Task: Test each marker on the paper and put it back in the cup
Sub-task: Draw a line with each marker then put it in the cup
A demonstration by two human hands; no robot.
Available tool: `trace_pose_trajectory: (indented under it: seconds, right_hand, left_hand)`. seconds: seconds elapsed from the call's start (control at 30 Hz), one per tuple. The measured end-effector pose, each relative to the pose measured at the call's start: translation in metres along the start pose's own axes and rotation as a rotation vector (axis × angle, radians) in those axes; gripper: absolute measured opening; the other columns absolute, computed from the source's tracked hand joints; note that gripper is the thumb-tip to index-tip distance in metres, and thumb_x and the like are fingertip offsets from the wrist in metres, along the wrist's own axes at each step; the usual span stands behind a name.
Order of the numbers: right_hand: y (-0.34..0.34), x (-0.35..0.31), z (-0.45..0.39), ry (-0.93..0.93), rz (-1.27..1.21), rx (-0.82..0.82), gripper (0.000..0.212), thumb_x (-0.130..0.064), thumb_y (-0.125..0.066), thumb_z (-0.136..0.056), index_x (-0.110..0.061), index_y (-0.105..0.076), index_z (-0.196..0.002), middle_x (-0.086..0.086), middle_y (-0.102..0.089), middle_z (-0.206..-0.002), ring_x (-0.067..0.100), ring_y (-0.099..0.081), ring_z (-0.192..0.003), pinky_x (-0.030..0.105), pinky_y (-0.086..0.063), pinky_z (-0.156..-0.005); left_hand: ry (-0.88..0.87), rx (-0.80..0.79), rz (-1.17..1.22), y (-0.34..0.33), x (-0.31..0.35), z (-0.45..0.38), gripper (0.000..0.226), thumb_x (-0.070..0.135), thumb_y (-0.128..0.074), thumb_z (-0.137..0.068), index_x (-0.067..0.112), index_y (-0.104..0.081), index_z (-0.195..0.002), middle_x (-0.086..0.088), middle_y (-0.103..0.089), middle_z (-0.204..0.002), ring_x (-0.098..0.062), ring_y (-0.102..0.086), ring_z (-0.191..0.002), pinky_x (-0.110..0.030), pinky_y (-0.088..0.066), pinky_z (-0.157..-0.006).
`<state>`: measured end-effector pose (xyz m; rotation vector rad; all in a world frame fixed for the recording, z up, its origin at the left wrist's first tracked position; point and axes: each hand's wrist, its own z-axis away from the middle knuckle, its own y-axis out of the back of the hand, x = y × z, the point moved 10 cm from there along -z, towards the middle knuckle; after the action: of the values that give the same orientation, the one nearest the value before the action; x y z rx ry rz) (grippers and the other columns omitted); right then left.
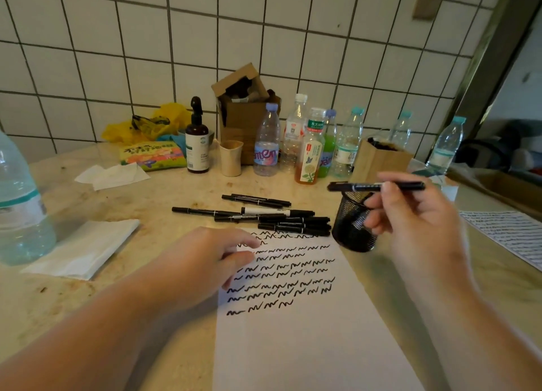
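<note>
A white paper (308,340) lies in front of me, its upper half covered with rows of black squiggles. My left hand (205,261) rests on the paper's top left corner, fingers relaxed. My right hand (416,214) pinches a black marker (366,186) held level, just above the black mesh cup (350,232) that stands at the paper's top right corner. Several black markers (272,214) lie in a loose pile on the counter behind the paper. What is inside the cup cannot be seen.
A row of plastic bottles (311,144) and a cardboard box (243,109) stand along the tiled wall. A large water bottle (20,203) is at the far left beside folded tissue (85,247). Another scribbled sheet (507,232) lies at the right.
</note>
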<state>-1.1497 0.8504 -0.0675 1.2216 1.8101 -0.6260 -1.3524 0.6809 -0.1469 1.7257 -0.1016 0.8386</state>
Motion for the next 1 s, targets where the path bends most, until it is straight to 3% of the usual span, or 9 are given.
trace_pose_trajectory:
  seconds: [0.1, 0.23, 0.33, 0.43, 0.5, 0.57, 0.7, 0.83, 1.0]
  right_hand:
    - [0.026, -0.006, -0.020, 0.064, 0.167, 0.128, 0.019, -0.018, -0.050, -0.103, -0.023, -0.064, -0.116, 0.003, -0.069, -0.089, 0.007, -0.065, -0.065, 0.024, -0.055, -0.061]
    - [0.028, 0.006, -0.043, -0.022, 0.379, 0.085, 0.015, -0.031, -0.053, -0.102, -0.026, -0.066, -0.107, -0.003, -0.070, -0.079, 0.000, -0.063, -0.056, 0.024, -0.055, -0.059]
    - [0.020, 0.019, -0.054, -0.099, 0.467, 0.002, 0.017, -0.038, -0.054, -0.100, -0.028, -0.067, -0.104, -0.004, -0.072, -0.078, 0.010, -0.068, -0.063, 0.042, -0.061, -0.071]
    - [0.018, 0.018, -0.054, -0.074, 0.435, -0.012, 0.014, -0.037, -0.058, -0.098, -0.037, -0.061, -0.111, -0.002, -0.073, -0.079, 0.016, -0.071, -0.070, 0.052, -0.060, -0.077]
    - [0.017, 0.010, -0.050, -0.020, 0.402, 0.016, 0.022, -0.032, -0.059, -0.098, -0.034, -0.059, -0.120, 0.000, -0.071, -0.080, 0.015, -0.070, -0.069, 0.044, -0.060, -0.072]
    - [0.008, -0.003, -0.041, 0.074, 0.371, -0.001, 0.020, -0.025, -0.060, -0.098, -0.030, -0.062, -0.117, -0.002, -0.068, -0.079, 0.006, -0.064, -0.063, 0.022, -0.053, -0.060]
    - [-0.044, 0.001, -0.022, 0.165, 0.499, -0.297, 0.012, -0.023, -0.063, -0.097, -0.030, -0.070, -0.102, -0.015, -0.064, -0.077, -0.003, -0.060, -0.066, 0.010, -0.045, -0.060]
    - [-0.091, 0.048, -0.015, 0.101, 0.845, -0.606, 0.021, -0.022, -0.062, -0.097, -0.026, -0.070, -0.116, -0.014, -0.060, -0.101, 0.008, -0.059, -0.095, 0.022, -0.042, -0.079]
    - [-0.116, 0.085, -0.009, 0.148, 1.127, -0.740, 0.039, -0.010, -0.055, -0.097, -0.026, -0.059, -0.133, -0.004, -0.057, -0.124, 0.018, -0.047, -0.122, 0.029, -0.039, -0.100]
  left_hand:
    - [0.006, -0.033, -0.059, -0.005, -0.001, 0.000, 0.019, 0.045, -0.051, -0.098, 0.057, -0.058, -0.112, 0.017, -0.072, -0.068, -0.002, -0.063, -0.057, -0.021, -0.053, -0.065]
    - [0.003, -0.039, -0.114, -0.010, -0.005, -0.001, 0.019, 0.042, -0.052, -0.099, 0.060, -0.059, -0.099, 0.013, -0.069, -0.062, -0.012, -0.056, -0.051, -0.028, -0.048, -0.057]
    - [0.018, -0.026, -0.123, -0.011, -0.008, -0.001, 0.023, 0.040, -0.054, -0.098, 0.061, -0.058, -0.090, 0.009, -0.066, -0.060, -0.006, -0.045, -0.046, -0.023, -0.039, -0.054]
    - [0.026, -0.035, -0.133, -0.012, -0.006, 0.000, 0.023, 0.040, -0.054, -0.098, 0.061, -0.058, -0.091, 0.009, -0.071, -0.070, -0.012, -0.056, -0.051, -0.028, -0.048, -0.056]
    - [0.026, -0.032, -0.123, -0.011, -0.005, 0.000, 0.023, 0.039, -0.054, -0.098, 0.060, -0.059, -0.091, 0.009, -0.071, -0.071, -0.018, -0.064, -0.061, -0.033, -0.053, -0.062]
    - [0.015, -0.025, -0.121, -0.010, -0.004, 0.000, 0.024, 0.038, -0.054, -0.098, 0.060, -0.060, -0.089, 0.010, -0.070, -0.072, -0.017, -0.064, -0.064, -0.028, -0.050, -0.058]
    - [0.013, -0.044, -0.123, -0.013, -0.002, -0.001, 0.024, 0.037, -0.055, -0.098, 0.059, -0.060, -0.089, 0.014, -0.071, -0.075, -0.011, -0.064, -0.069, -0.027, -0.052, -0.063]
    - [0.001, -0.060, -0.109, -0.011, 0.000, -0.001, 0.019, 0.038, -0.055, -0.097, 0.055, -0.063, -0.095, 0.015, -0.069, -0.074, -0.002, -0.064, -0.072, -0.023, -0.052, -0.065]
    - [-0.041, -0.053, -0.163, -0.009, 0.006, -0.001, 0.012, 0.046, -0.056, -0.096, 0.053, -0.066, -0.097, 0.028, -0.062, -0.071, 0.013, -0.057, -0.075, -0.012, -0.041, -0.057]
